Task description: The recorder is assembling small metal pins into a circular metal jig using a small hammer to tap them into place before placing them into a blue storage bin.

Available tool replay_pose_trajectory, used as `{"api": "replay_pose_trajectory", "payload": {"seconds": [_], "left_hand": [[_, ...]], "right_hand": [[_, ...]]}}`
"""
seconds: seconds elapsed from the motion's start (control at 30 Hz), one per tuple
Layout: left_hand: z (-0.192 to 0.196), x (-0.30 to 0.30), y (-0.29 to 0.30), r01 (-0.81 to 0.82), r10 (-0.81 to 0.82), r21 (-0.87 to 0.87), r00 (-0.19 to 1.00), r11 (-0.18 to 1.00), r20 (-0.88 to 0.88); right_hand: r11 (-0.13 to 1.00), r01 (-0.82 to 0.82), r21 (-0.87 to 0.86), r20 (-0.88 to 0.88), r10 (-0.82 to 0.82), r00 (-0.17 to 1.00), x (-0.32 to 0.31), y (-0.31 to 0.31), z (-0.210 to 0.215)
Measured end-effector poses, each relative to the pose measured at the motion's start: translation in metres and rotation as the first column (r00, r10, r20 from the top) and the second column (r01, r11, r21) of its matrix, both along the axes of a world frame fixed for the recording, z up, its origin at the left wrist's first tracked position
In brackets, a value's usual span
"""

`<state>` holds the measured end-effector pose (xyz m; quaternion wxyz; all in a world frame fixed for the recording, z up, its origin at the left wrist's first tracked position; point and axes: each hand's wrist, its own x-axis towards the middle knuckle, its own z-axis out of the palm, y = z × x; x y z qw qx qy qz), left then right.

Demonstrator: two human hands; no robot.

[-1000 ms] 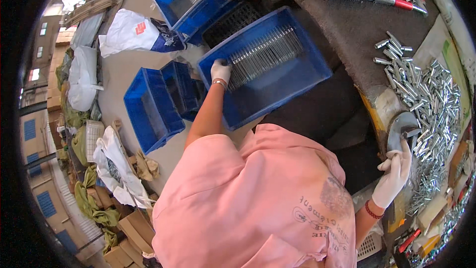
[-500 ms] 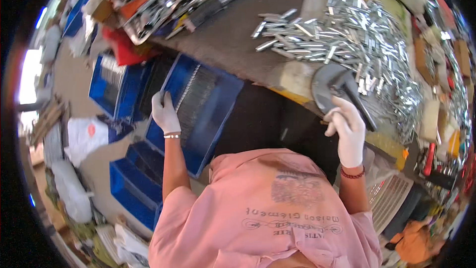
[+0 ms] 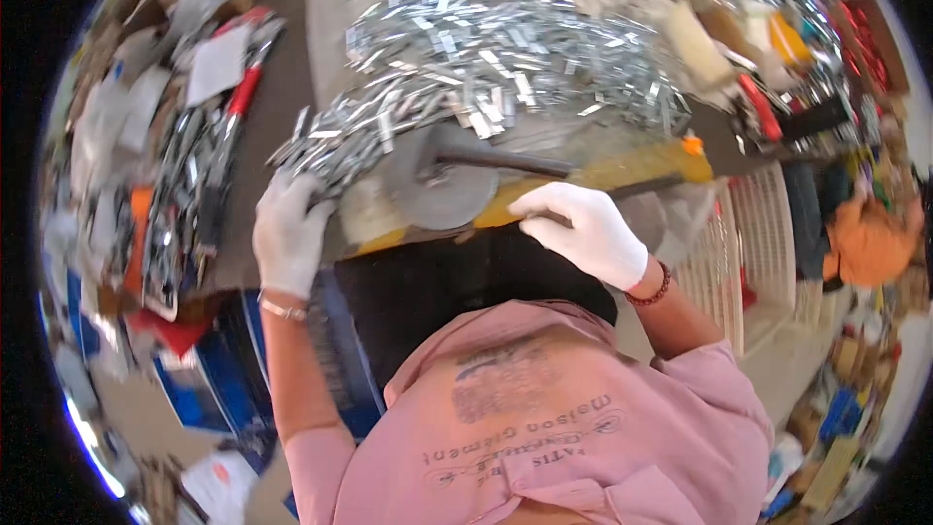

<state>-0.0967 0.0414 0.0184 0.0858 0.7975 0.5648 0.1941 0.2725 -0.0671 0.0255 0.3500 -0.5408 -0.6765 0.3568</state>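
My left hand (image 3: 290, 238), in a white glove, reaches to the near left edge of a pile of flat, shiny metal strips (image 3: 486, 49). Its thumb and fingers are apart, with the fingertips among the strips. My right hand (image 3: 588, 233), also gloved, is by the bench's front edge with its fingers curled and thumb and forefinger close together. What it pinches, if anything, is too small to make out. Between the hands lies a round grey metal disc (image 3: 442, 199), and a dark bar (image 3: 505, 160) extends rightward from its middle, just beyond my right fingertips.
Tools and metal parts (image 3: 185, 175) crowd the bench's left side. A blue bin (image 3: 345, 350) stands below, beside my left forearm. White plastic crates (image 3: 719, 272) are at the right. A yellow strip (image 3: 632, 170) runs along the bench edge.
My left hand has left the blue bin and moved up to the metal strips. My right hand remains near the disc, now lower beside the bench edge. The view has turned rightward.
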Motion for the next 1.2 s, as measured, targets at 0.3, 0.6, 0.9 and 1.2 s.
{"api": "replay_pose_trajectory", "payload": {"seconds": [0.3,0.6,0.9,1.2], "left_hand": [[0.002,0.002,0.013,-0.006,0.006,-0.001,0.992,1.000,0.122],[0.014,0.076,-0.041,0.246,-0.250,0.046,0.959,0.968,0.134],[-0.005,0.085,-0.021,0.323,-0.352,0.156,0.910,0.933,0.220],[-0.021,0.084,-0.023,0.242,-0.208,-0.051,0.909,0.969,0.362]], "right_hand": [[0.819,0.236,0.523,0.562,-0.540,0.626,0.109,0.054,-0.018],[0.868,0.026,0.495,0.576,-0.350,0.738,0.087,0.064,-0.008],[0.894,-0.189,0.408,0.489,-0.039,0.872,-0.010,0.049,-0.004],[0.947,-0.149,0.286,0.427,0.013,0.904,-0.033,0.058,-0.014]]}}
